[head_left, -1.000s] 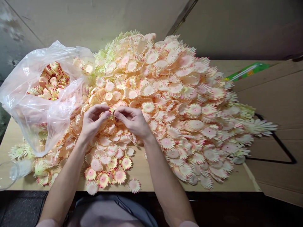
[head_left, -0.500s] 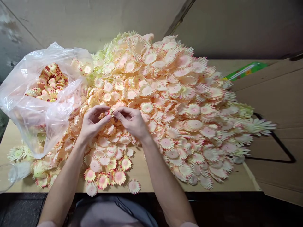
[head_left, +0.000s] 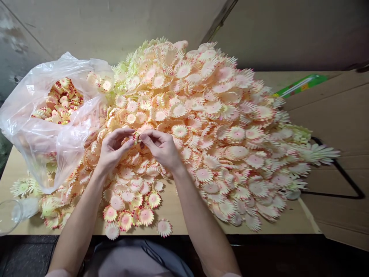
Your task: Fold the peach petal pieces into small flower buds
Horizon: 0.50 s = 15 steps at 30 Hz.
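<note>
A big heap of pale pink and cream fabric flower pieces (head_left: 207,123) covers the wooden table (head_left: 178,209). My left hand (head_left: 113,148) and my right hand (head_left: 161,145) meet above the heap's near-left part. Both pinch one small flower piece (head_left: 136,136) between thumb and fingertips; most of it is hidden by the fingers. A clear plastic bag (head_left: 54,127) holding yellow and red flower pieces lies just left of my left hand.
A clear glass or cup (head_left: 10,215) sits at the table's near-left corner. Brown cardboard (head_left: 334,115) lies to the right with a green packet (head_left: 302,84) and a black wire frame (head_left: 343,181). Loose flowers lie near the front edge.
Both hands stay pinched together at the same spot with only tiny finger shifts. The view moved slightly.
</note>
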Available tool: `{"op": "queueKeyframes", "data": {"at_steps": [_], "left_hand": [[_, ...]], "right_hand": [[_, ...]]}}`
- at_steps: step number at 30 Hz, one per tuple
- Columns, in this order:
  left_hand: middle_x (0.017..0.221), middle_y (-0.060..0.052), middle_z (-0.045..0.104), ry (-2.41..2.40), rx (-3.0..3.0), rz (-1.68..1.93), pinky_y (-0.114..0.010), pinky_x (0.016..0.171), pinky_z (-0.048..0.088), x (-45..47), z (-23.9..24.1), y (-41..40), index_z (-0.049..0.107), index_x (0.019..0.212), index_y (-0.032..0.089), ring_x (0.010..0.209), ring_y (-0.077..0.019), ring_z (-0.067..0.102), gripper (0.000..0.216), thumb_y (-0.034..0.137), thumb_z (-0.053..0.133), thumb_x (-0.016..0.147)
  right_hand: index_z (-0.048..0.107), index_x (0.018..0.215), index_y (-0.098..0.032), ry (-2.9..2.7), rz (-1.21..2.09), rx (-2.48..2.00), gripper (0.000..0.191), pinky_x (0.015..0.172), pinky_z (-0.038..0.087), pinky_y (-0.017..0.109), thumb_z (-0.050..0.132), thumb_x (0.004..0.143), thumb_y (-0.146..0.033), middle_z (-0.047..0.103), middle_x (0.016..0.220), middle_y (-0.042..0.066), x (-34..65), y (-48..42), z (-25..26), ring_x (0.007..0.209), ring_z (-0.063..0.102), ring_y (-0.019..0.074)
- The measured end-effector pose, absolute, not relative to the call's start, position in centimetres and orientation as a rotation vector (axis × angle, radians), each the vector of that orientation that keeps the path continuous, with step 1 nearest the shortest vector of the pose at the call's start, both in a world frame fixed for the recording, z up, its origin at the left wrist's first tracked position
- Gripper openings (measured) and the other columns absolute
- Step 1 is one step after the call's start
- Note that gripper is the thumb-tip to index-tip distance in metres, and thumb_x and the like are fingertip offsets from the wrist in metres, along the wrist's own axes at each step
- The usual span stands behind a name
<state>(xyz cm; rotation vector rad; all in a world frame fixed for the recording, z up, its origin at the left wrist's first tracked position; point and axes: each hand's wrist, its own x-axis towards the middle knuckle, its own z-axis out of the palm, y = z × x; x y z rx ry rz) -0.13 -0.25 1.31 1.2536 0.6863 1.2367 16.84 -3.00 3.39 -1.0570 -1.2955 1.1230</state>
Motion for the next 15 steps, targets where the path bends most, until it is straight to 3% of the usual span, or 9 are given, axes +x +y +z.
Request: {"op": "queueKeyframes", "data": {"at_steps": [6,15], "left_hand": [[0.099,-0.004,0.072,0.671,1.269,1.24,-0.023,0.083,0.055,0.09,1.59,-0.37,0.075,0.101,0.023,0.09,-0.0126,0.066,0.026,0.024,0.081,0.076],[0.101,-0.004,0.072,0.67,1.276,1.231,-0.022,0.084,0.054,0.01,1.66,-0.35,0.074,0.102,0.023,0.091,-0.0118,0.066,0.025,0.025,0.08,0.077]], "right_hand": [[0.065,0.075,-0.019,-1.253,1.162,-1.008,0.034,0.07,0.052,0.027,0.084,0.07,-0.047,0.065,0.076,0.001,16.6,-2.98,3.29,0.071,0.06,0.0134],[0.067,0.076,-0.019,-1.256,1.187,-1.003,0.028,0.074,0.053,0.027,0.081,0.075,-0.043,0.066,0.077,0.001,16.71,-3.08,3.61,0.073,0.061,0.0131]]}}
